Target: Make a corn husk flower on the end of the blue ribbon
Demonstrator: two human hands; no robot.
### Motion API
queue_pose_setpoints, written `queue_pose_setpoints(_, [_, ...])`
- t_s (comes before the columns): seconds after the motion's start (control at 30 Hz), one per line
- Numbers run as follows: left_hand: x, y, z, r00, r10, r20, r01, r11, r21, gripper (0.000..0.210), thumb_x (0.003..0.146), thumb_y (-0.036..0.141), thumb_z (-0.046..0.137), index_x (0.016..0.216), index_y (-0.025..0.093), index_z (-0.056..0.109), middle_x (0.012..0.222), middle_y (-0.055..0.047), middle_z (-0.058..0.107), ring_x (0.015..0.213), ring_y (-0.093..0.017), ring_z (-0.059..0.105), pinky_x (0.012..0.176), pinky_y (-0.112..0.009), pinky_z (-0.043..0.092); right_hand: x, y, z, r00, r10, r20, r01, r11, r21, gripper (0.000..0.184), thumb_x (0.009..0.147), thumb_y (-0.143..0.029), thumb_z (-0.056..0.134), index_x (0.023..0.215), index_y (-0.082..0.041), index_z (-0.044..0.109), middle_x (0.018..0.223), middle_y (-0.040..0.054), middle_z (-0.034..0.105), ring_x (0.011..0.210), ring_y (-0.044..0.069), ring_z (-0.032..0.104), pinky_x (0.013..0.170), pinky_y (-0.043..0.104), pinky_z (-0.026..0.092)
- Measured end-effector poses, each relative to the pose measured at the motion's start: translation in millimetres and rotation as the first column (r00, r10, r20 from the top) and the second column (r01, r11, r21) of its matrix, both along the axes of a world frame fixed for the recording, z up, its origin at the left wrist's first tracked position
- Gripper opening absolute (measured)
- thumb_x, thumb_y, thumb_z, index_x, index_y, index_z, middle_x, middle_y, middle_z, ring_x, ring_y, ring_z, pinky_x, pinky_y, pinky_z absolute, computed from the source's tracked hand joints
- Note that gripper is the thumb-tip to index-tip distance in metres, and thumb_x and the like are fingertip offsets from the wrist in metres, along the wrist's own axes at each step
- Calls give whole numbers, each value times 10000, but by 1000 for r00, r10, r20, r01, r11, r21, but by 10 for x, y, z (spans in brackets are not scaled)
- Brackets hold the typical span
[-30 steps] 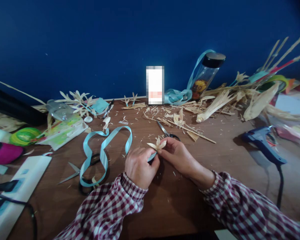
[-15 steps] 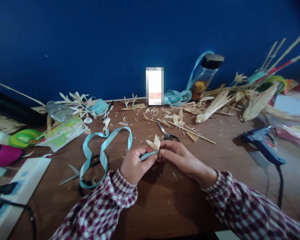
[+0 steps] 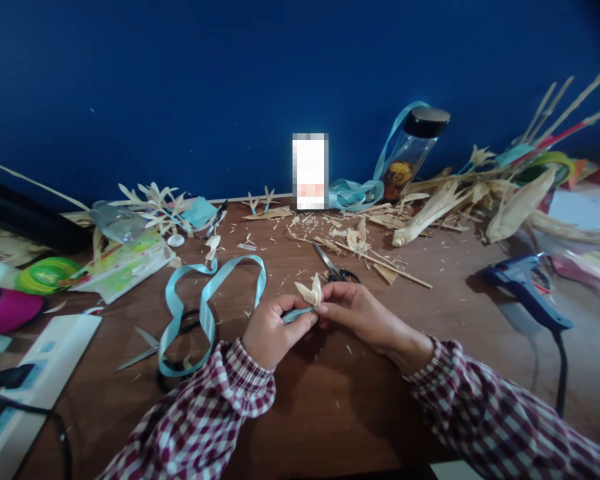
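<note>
Between my two hands is a small cream husk flower (image 3: 310, 292) with pointed petals facing up. My left hand (image 3: 279, 331) is closed on a light blue ribbon (image 3: 299, 313) that runs to the flower's base. The fingertips of my right hand (image 3: 355, 313) pinch the flower at that same base, partly hiding it. A long loop of the blue ribbon (image 3: 208, 308) lies on the table to the left, over a pair of scissors (image 3: 150, 343). A second pair of scissors (image 3: 333, 262) rests just beyond my right hand.
A blue glue gun (image 3: 527, 287) with its cord stands at right. Dried corn husks (image 3: 430, 213) and scraps lie along the back, beside a leaning jar (image 3: 410, 157) and a blurred bright screen (image 3: 311, 172). A white power strip (image 3: 45, 373) sits at left.
The flower has turned slightly between my fingers and sits a little lower. Both hands stay nearly in place, and the rest of the table looks the same.
</note>
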State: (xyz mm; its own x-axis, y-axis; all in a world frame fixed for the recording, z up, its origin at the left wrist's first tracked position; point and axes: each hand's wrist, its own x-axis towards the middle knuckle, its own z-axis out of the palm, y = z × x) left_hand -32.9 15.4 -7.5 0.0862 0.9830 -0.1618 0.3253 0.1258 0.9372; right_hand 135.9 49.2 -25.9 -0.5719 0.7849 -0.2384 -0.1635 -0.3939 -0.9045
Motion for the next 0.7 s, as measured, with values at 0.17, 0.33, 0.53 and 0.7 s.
queue_pose_setpoints(0.17, [28, -37, -23, 993, 58, -105, -46, 993, 110, 77, 710, 232, 620, 696, 160, 640, 653, -14, 671, 606, -143, 598, 572, -234, 469, -32, -14, -18, 1000, -13, 15, 13, 1000, 16, 235, 706, -348, 722, 776, -149, 616, 657, -20, 579, 609, 93, 547, 614, 233, 441])
queue_pose_setpoints(0.33, [98, -118, -44, 932, 146, -331, -19, 933, 359, 84, 761, 178, 568, 721, 165, 642, 706, -31, 684, 655, -158, 613, 624, -258, 462, -83, -36, -8, 997, -75, 13, 75, 997, 2, 265, 675, -366, 740, 732, -155, 590, 688, -22, 572, 621, 93, 526, 640, 242, 432])
queue_pose_setpoints(0.53, [144, -144, -81, 758, 304, -577, 120, 804, 582, 172, 794, 176, 536, 659, 167, 641, 599, -40, 631, 644, -195, 578, 694, -347, 422, -138, -49, -19, 987, -152, 56, 149, 987, 60, 286, 659, -378, 744, 720, -145, 589, 690, -20, 570, 626, 91, 498, 613, 227, 409])
queue_pose_setpoints(0.7, [83, -85, -13, 946, 192, -262, -35, 861, 508, 69, 734, 148, 599, 698, 146, 657, 689, -36, 687, 627, -147, 614, 613, -240, 469, -103, -61, 33, 992, -125, -36, 126, 992, 31, 243, 681, -340, 737, 759, -147, 610, 709, -18, 601, 621, 84, 541, 624, 220, 445])
